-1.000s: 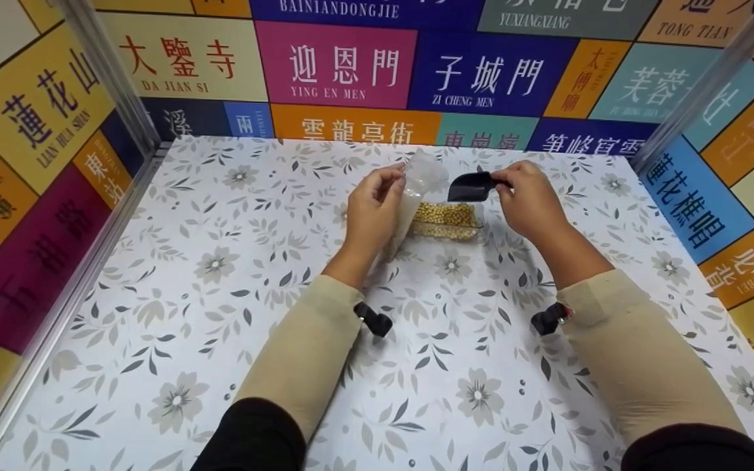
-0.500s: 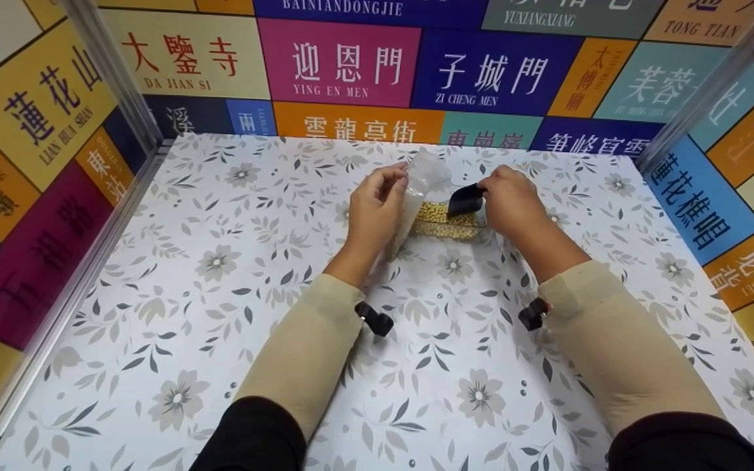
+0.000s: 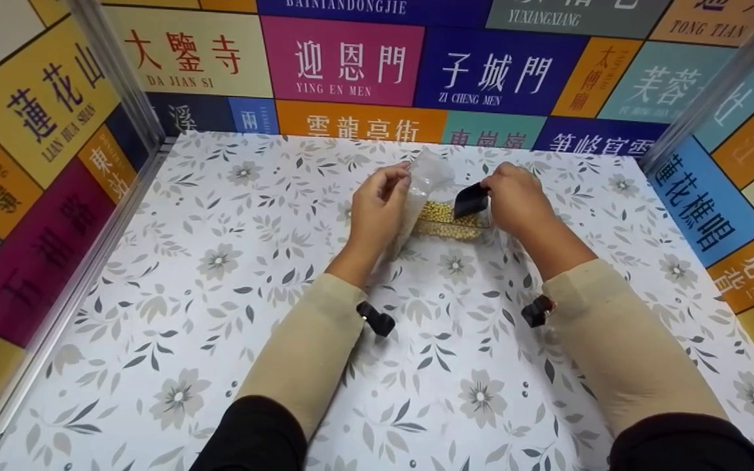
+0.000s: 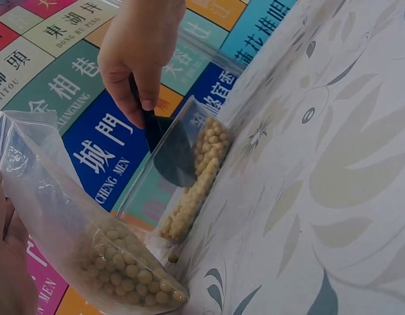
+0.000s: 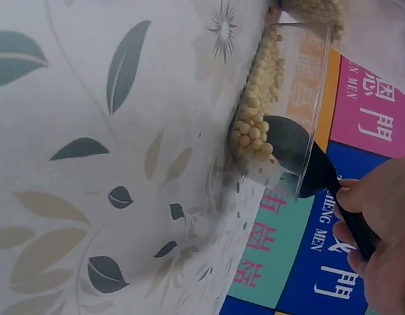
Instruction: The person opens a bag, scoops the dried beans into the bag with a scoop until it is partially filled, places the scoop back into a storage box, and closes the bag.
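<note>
My left hand [image 3: 380,206] pinches the upper edge of a clear plastic bag [image 4: 41,174], which stands upright left of a clear plastic box [image 5: 310,49]. Soybeans [image 4: 127,272] fill the bag's lower part. More soybeans [image 5: 255,85] lie along the bottom of the box. The right hand [image 3: 518,199] grips the handle of a black scoop [image 3: 470,201] at the box's right end. Tilted downward, the scoop's blade [image 4: 174,161] is inside the box, its tip at the soybeans. The bag partly hides the box's left end in the head view.
A white tablecloth [image 3: 272,261] with grey flowers and leaves covers the table. Printed panels with colourful lettered blocks [image 3: 344,62] rise behind it and on both sides. One loose soybean [image 4: 173,257] lies between bag and box.
The right hand has moved left, bringing the scoop from above the box's right end down to the soybeans, then shifted slightly back right. The left hand stays at the bag.
</note>
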The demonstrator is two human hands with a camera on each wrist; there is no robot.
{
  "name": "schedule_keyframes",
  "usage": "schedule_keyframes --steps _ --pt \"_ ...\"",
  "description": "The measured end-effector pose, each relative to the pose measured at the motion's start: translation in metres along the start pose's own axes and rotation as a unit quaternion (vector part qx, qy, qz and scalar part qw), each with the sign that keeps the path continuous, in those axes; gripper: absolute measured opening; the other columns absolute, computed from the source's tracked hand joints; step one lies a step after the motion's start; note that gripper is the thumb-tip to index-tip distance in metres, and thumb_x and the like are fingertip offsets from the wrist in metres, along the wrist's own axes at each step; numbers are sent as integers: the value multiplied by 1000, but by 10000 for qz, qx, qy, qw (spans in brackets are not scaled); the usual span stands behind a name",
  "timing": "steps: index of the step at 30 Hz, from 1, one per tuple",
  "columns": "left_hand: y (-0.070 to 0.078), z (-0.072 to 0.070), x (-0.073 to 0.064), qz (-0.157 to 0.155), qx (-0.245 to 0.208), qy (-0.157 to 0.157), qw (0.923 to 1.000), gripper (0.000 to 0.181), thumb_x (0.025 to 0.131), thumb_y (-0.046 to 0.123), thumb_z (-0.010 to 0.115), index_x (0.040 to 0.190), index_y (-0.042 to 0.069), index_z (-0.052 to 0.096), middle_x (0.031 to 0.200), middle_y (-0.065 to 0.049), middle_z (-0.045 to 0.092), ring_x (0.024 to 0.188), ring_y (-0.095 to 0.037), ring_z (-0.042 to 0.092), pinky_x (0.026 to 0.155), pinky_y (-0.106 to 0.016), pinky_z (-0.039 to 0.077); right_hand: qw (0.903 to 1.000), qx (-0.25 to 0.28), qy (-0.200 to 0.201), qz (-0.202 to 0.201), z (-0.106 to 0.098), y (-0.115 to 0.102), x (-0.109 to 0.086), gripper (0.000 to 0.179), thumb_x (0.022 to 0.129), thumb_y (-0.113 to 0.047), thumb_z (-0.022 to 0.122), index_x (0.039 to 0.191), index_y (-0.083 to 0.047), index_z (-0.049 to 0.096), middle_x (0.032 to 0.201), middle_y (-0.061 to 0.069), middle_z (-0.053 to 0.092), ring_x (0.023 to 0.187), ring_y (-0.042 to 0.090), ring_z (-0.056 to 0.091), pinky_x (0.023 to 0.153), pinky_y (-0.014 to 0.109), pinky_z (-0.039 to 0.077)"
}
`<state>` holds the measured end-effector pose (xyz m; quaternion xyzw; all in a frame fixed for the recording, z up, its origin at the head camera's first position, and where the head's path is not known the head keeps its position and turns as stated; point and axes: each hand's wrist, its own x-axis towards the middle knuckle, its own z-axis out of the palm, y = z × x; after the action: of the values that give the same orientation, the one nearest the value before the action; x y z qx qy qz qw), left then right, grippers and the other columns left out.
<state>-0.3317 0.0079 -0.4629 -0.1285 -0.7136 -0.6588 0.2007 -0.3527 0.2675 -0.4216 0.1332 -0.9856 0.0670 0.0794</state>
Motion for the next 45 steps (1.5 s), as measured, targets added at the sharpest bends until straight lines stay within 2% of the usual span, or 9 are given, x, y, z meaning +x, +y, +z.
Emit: schedule_keyframes --steps 4,10,15,22,28,34,38,45 --pt "0 1 1 82 39 43 9999 11 106 16 68 112 11 76 132 0 77 117 -10 72 102 -20 59 9999 119 -39 6 5 0 1 29 104 0 55 124 -2 75 116 20 63 111 44 61 101 58 51" --pt "-1 1 0 109 12 44 9999 11 106 16 69 112 10 75 131 -1 78 119 -10 72 103 -20 58 9952 923 -118 286 19 -2 2 30 109 -7 54 132 -2 72 124 20 62 120 42 60 107 58 51" --pt "-2 1 1 125 -58 55 9999 10 105 15 70 110 10 75 131 -1 78 118 -11 73 104 -20 58 9904 1329 -157 342 33 -8 6 31 110 -8 54 137 -1 69 131 20 61 126 41 61 112 56 50" --pt "-2 2 0 73 -172 58 9998 9 104 14 70 110 9 75 131 -2 78 120 -12 73 106 -20 57 9770 2049 -179 556 49 -11 5 33 111 -11 54 140 -4 68 140 19 60 135 40 58 118 55 47" --pt "-2 2 1 83 -157 74 9998 9 104 14 70 110 9 75 131 -2 78 119 -12 73 105 -20 58 9644 2572 85 609 57 -6 1 32 111 -11 55 139 -3 68 141 20 61 137 39 57 121 54 45" --pt "-4 1 1 170 98 56 9998 10 105 17 69 110 11 76 130 0 78 116 -9 73 101 -21 59 9505 3040 206 603 58 -2 -4 32 111 -12 56 139 -4 68 144 18 60 140 37 55 122 53 44" --pt "-5 1 1 180 130 55 9997 11 106 17 69 111 10 76 130 -1 78 115 -10 73 100 -21 59 9447 3205 260 643 60 0 -5 31 111 -13 56 138 -5 69 145 17 60 141 35 54 123 52 43" --pt "-5 2 1 126 51 31 9999 11 105 16 69 111 10 76 131 -2 78 116 -11 73 101 -21 59 9411 3294 392 646 63 2 -6 31 109 -10 57 137 -5 70 144 17 60 141 34 55 124 50 43"
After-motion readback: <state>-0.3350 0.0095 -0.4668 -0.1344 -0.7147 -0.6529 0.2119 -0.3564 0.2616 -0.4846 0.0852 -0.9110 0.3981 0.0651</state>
